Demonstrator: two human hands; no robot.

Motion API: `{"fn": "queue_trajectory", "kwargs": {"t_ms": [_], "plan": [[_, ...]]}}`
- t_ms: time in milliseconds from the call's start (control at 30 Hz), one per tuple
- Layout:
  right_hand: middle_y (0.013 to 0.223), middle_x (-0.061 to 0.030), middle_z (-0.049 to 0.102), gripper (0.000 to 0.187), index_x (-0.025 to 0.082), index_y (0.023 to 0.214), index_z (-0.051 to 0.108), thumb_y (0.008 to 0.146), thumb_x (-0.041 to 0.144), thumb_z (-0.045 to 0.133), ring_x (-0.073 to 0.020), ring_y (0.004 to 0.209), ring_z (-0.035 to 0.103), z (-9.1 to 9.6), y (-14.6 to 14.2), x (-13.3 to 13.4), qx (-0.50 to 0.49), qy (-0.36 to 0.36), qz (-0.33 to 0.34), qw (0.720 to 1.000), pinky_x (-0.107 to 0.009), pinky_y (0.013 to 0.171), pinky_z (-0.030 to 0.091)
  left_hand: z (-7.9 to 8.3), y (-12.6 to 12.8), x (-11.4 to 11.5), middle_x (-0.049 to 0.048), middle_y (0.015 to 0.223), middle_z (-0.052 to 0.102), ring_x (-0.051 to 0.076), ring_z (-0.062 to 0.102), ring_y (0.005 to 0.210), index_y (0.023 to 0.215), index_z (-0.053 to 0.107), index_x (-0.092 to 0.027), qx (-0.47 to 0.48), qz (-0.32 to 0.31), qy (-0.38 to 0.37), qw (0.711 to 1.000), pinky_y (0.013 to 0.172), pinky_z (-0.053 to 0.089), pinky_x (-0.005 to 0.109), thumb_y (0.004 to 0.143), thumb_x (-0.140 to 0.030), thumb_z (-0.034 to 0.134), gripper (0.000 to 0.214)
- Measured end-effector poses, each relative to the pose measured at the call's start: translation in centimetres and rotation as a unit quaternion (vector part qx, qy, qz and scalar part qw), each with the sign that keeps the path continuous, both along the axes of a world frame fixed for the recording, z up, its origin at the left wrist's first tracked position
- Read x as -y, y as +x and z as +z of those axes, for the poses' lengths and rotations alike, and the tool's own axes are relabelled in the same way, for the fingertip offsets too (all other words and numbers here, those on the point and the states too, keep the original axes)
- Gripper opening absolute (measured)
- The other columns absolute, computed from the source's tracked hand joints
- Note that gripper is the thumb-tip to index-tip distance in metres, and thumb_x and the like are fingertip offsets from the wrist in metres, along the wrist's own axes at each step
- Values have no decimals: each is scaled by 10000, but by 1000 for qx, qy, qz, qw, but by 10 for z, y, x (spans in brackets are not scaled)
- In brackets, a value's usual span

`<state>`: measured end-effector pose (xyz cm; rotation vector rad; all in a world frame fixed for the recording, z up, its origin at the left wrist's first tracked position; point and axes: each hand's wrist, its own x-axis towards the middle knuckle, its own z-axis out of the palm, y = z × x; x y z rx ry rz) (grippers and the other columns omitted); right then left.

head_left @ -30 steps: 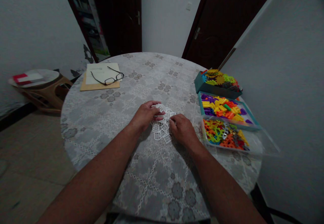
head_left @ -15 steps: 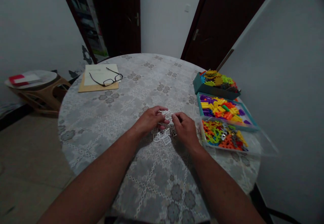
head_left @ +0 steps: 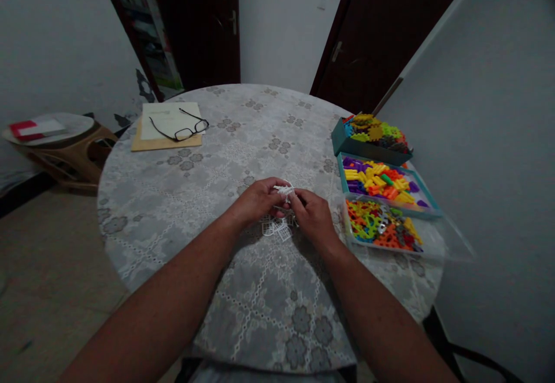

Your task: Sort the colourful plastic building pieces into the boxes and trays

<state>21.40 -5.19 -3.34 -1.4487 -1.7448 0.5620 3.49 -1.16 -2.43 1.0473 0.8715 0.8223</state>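
Two bare hands gather white latticework over a round worktop (head_left: 251, 325) with a patterned cover. Compared with one second earlier, when the hands flank a flat spread of white pieces, they now meet at its far side, and a white lattice cluster (head_left: 285, 190) is raised between their fingers; the gap visible half a second ago between the fingertips has closed. Less of the spread shows: a few loose lattice pieces (head_left: 284, 231) lie on the worktop, just on the near side of the fingers. The left hand (head_left: 259, 201) is curled, palm inward, thumb against the cluster; the right hand (head_left: 315, 214) faces it with thumb and forefinger pinched on the cluster's right side. Both forearms slant inward from the lower corners. The number of pieces held cannot be told, as fingers and blur hide the detail. The eyeglasses (head_left: 176, 139) at far left and the plastic boxes (head_left: 370, 151) of coloured parts at right keep their places.
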Motion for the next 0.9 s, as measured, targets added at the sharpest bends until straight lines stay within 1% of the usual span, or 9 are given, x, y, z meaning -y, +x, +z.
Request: {"fn": "queue_trajectory", "kwargs": {"t_ms": [100, 200, 300, 400, 500, 600, 667, 800, 900], "plan": [[1184, -96, 818, 332, 226, 1261, 798, 1074, 323, 542, -251, 1087, 743, 0, 3, -1, 31, 25, 22, 999, -371, 999, 539, 3, 0, -1, 127, 994, 786, 223, 786, 842, 1175, 741, -184, -15, 24, -1, 1000, 655, 638, 309, 916, -132, 779, 267], [1179, -117, 783, 334, 198, 1309, 763, 1050, 266, 563, -243, 1032, 728, 3, 7, 0, 59, 41, 32, 997, -370, 978, 547, 11, -5, -3, 134, 1023, 780, 251, 800, 893, 1181, 735, -179, -33, 81, 8, 996, 646, 641, 313, 902, -76, 714, 298], [1202, -114, 731, 287, 205, 1276, 754, 1018, 236, 631, -237, 1027, 704, 7, 11, 5, 125, 14, 102, 987, -361, 943, 550, 18, -14, -8, 132, 1048, 765, 262, 805, 943, 1208, 719, -169, -14, 143, -3, 990, 673, 655, 322, 881, -54, 686, 348], [1295, -110, 677, 332, 240, 1317, 729, 994, 193, 671, -246, 1108, 680, 10, 11, 10, 208, -27, 153, 966, -361, 957, 538, 21, -22, -13, 133, 1016, 759, 255, 803, 918, 1244, 697, -161, 12, 176, -29, 984, 664, 653, 317, 882, -43, 662, 382], [1295, -95, 662, 317, 266, 1305, 722, 1006, 181, 663, -237, 1088, 672, 10, 9, 12, 247, -50, 154, 955, -342, 930, 527, 21, -22, -14, 135, 1004, 761, 251, 803, 895, 1247, 690, -160, 26, 176, -38, 983, 662, 654, 319, 888, -46, 658, 378], [1208, -88, 673, 227, 260, 1216, 739, 1051, 187, 601, -229, 1059, 667, 9, 8, 9, 255, -47, 152, 954, -326, 910, 517, 19, -19, -12, 121, 997, 751, 249, 806, 895, 1219, 698, -159, 26, 162, -34, 986, 671, 658, 322, 877, -49, 674, 360], [1160, -85, 677, 222, 251, 1169, 748, 1062, 177, 569, -226, 1047, 665, 7, 9, 7, 260, -40, 149, 953, -321, 905, 515, 18, -17, -11, 119, 1003, 747, 249, 809, 900, 1200, 706, -157, 19, 152, -31, 988, 672, 657, 319, 875, -47, 676, 345], [1290, -92, 660, 293, 265, 1300, 716, 1025, 195, 640, -229, 1090, 663, 6, 12, 6, 261, -28, 143, 954, -336, 932, 522, 15, -16, -10, 132, 1051, 752, 252, 810, 914, 1188, 721, -164, 12, 144, -20, 989, 689, 659, 325, 874, -57, 698, 333], [1277, -87, 659, 244, 260, 1252, 711, 1017, 212, 665, -234, 1103, 659, 5, 13, 6, 253, -35, 146, 956, -350, 952, 523, 14, -16, -10, 136, 1071, 754, 251, 806, 917, 1199, 716, -168, 10, 146, -15, 989, 696, 660, 331, 882, -66, 694, 334]]}}
